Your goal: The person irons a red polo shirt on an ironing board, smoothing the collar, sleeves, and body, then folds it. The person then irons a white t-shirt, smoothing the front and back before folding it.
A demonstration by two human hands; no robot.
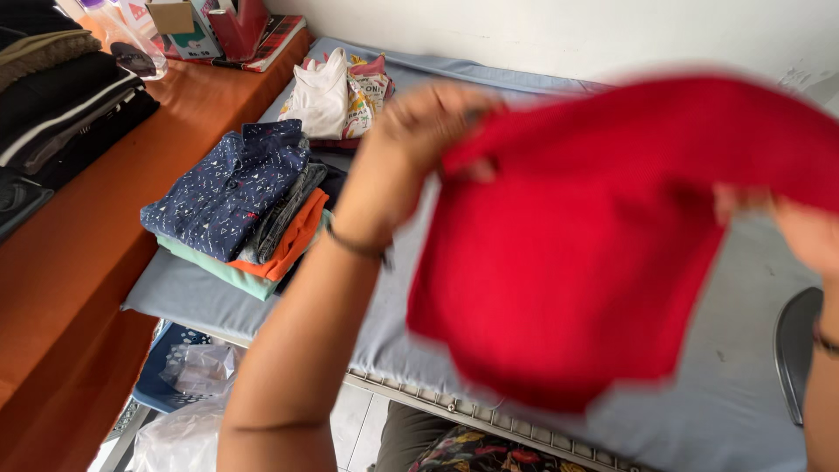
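At nine o'clock a stack of dark folded clothes with pale stripes (61,105) lies on the orange-brown wooden surface (79,262). At eleven o'clock, on the far end of that surface, stand a small brown cardboard box (170,16), a red upright container (238,24) and a flat red plaid-edged book (278,39); a clear plastic bag (122,35) lies beside them. Lower, at seven o'clock, a blue plastic basket (162,376) holds crumpled clear plastic bags (197,367).

On the grey-blue padded ironing board (725,393), at ten o'clock from the middle, sits a pile of folded garments: a navy shirt with small white marks (227,183) on top, grey, orange and mint-green layers under it. Behind it, at twelve o'clock, a white top and a patterned cloth (336,96) are heaped.

The left hand (419,140) is raised in the middle, its fingers closed on the upper left edge of a large red knit garment (594,253). The garment hangs blurred in the air above the board, hiding much of it. At three o'clock the right hand (804,227) pinches the garment's other upper edge, fingers partly hidden by cloth. A dark rounded chair back (791,350) shows at four o'clock.
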